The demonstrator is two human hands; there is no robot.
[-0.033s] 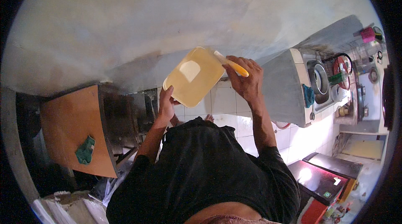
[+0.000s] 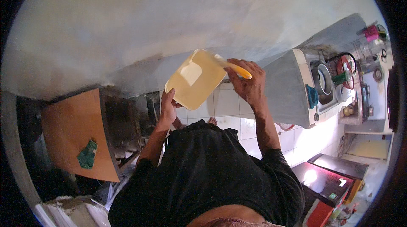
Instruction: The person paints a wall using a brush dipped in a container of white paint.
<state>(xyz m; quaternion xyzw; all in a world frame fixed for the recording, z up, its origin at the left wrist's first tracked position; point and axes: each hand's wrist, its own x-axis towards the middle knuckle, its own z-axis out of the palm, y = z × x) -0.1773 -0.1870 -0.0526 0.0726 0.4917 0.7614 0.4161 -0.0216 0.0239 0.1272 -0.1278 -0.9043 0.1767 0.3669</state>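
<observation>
My left hand (image 2: 168, 105) grips the near-left edge of a pale yellow, shallow plastic tray (image 2: 202, 89) with rounded corners, its thumb over the rim. The tray is held tilted in the air in front of my body, and a bright whitish patch shows on its surface. My right hand (image 2: 249, 80) is closed around the orange-yellow handle of a brush-like tool (image 2: 241, 71). The pale head of this tool is blurred by motion at the tray's upper right edge; I cannot tell whether it touches.
A plain wall (image 2: 190, 15) rises ahead. At left stands an orange-brown tabletop (image 2: 68, 133) bearing a green cloth (image 2: 87, 155). To the right, a counter holds a metal sink (image 2: 324, 80), with a teal cloth (image 2: 312, 96) over its edge. White floor tiles (image 2: 224, 102) lie below.
The brush-like tool's head has shifted slightly and is more smeared. The tray has moved down a touch, still in my left hand.
</observation>
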